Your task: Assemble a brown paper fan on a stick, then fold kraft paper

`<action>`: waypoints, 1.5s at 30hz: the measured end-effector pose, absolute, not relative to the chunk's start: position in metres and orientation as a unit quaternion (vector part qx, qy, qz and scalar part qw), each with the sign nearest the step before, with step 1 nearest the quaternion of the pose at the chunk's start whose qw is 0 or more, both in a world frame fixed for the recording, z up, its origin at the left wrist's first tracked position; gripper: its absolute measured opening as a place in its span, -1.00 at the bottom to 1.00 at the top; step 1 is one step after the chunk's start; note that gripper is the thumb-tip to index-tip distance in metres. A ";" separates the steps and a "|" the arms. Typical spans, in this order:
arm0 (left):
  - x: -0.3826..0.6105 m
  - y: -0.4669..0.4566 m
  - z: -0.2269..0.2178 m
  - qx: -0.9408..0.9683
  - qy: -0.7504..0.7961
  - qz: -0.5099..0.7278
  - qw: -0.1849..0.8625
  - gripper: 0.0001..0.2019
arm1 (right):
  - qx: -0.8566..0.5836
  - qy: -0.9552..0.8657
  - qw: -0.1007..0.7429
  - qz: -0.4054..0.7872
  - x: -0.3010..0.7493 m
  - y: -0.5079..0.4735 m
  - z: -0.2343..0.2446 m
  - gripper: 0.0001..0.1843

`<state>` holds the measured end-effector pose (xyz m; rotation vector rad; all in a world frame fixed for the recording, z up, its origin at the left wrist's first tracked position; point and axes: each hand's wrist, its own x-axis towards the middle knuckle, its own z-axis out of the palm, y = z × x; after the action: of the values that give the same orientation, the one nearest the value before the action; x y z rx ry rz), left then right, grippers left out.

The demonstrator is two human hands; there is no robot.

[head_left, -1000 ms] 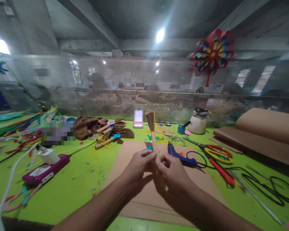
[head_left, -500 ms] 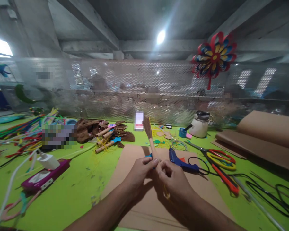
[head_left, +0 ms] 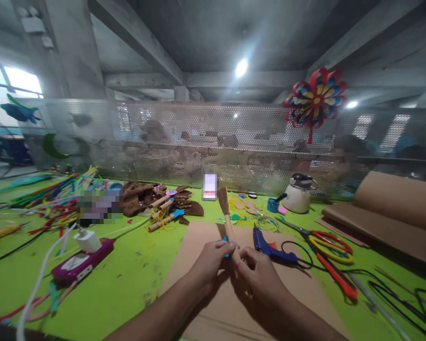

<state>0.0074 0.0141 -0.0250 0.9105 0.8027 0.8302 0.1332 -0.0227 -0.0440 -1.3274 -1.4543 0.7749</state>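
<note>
The left hand (head_left: 211,261) pinches the brush-like stick (head_left: 228,225), with a blue piece (head_left: 226,239) showing at its fingertips, and the right hand (head_left: 260,274) seems closed on the stick's lower part, though its own fingers hide the contact. The stick is held above the brown sheet (head_left: 191,251), bristles just before twelve o'clock; from the hands, the glue gun (head_left: 275,252) lies near at two o'clock, the tubes (head_left: 162,221) at ten.
</note>
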 end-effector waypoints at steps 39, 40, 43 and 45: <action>0.002 0.039 -0.029 0.371 0.349 0.410 0.757 -0.80 | -0.529 -0.638 0.449 0.333 0.142 -0.025 -0.057 -0.68; 0.002 0.039 -0.029 0.370 0.342 0.416 0.757 -0.81 | -0.529 -0.640 0.447 0.333 0.140 -0.026 -0.054 -0.68; 0.001 0.040 -0.030 0.370 0.331 0.428 0.755 -0.83 | -0.535 -0.635 0.442 0.340 0.135 -0.031 -0.047 -0.69; 0.001 0.041 -0.029 0.368 0.337 0.427 0.754 -0.83 | -0.538 -0.634 0.440 0.340 0.132 -0.033 -0.045 -0.71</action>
<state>0.0008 0.0413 -0.0294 0.8035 0.7343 0.9324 0.1323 -0.0335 -0.0448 -1.3368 -1.5740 0.8453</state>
